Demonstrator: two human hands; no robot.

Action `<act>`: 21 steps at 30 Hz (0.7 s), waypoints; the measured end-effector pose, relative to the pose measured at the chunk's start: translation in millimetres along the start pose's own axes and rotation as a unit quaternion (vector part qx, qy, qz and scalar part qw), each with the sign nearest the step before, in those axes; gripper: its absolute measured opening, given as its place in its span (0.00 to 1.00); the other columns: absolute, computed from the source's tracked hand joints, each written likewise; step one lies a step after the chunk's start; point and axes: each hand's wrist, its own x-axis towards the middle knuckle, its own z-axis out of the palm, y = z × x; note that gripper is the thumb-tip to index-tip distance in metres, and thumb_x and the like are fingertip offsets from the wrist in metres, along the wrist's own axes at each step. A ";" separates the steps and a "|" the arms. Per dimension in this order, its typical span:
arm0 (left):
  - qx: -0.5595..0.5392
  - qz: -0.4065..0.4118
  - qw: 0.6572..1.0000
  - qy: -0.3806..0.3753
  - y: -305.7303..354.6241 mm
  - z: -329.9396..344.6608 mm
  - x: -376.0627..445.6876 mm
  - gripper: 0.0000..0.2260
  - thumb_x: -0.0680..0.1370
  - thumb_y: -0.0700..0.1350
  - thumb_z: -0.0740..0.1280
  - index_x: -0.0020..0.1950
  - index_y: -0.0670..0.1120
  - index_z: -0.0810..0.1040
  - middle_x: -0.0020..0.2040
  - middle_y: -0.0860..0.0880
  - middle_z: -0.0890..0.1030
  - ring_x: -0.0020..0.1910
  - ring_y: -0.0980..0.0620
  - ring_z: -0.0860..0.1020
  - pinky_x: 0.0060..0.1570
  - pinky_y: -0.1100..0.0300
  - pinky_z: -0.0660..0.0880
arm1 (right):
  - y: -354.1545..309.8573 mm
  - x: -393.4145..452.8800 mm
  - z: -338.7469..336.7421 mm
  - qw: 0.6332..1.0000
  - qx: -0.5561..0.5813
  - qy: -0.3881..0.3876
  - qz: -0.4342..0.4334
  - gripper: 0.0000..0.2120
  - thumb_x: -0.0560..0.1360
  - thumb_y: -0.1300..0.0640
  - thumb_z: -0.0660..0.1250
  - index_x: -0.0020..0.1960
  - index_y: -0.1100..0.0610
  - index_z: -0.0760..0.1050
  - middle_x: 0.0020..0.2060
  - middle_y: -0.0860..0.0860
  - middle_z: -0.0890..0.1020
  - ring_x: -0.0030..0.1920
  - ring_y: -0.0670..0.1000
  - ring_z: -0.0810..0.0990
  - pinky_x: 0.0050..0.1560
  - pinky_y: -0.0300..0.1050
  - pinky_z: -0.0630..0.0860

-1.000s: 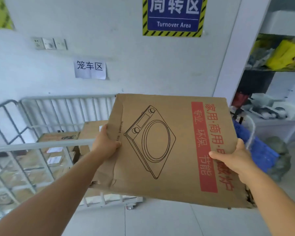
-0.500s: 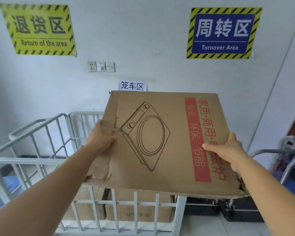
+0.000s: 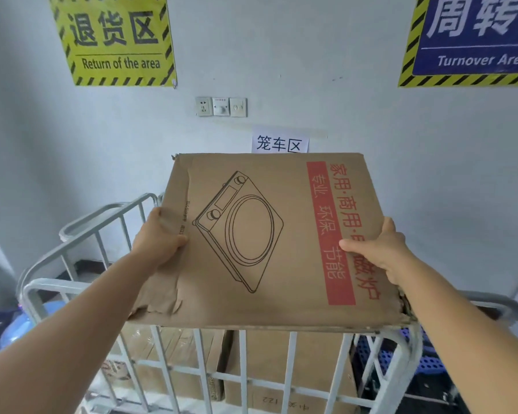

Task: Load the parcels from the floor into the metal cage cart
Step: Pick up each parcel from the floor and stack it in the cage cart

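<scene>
A flat brown parcel (image 3: 269, 243) — cooker drawing, red band, torn near-left corner — held level over the grey metal cage cart's (image 3: 401, 348) near rail; 2 boxes (image 3: 281, 372) inside.

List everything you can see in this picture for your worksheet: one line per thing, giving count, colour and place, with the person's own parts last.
flat cardboard box: one, brown with red band, held above the cage cart
cage cart: one, grey metal, below the box
boxes in cart: at least two, brown, behind the bars
yellow sign: one, wall, upper left
blue sign: one, wall, upper right
socket and switch plates: three, white, wall centre
paper label: one, white, above the box
left hand: grips box's left edge
right hand: grips box's right edge
</scene>
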 end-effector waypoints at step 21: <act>0.044 -0.124 0.991 0.015 -132.6 21.8 308.7 0.39 0.73 0.42 0.72 0.78 0.52 0.54 0.67 0.43 0.72 0.54 0.41 0.76 0.52 0.49 0.76 | -86.6 231.6 294.3 0.990 -0.028 -0.131 0.042 0.48 0.59 0.50 0.82 0.71 0.49 0.58 0.63 0.54 0.69 0.60 0.58 0.74 0.59 0.62 0.74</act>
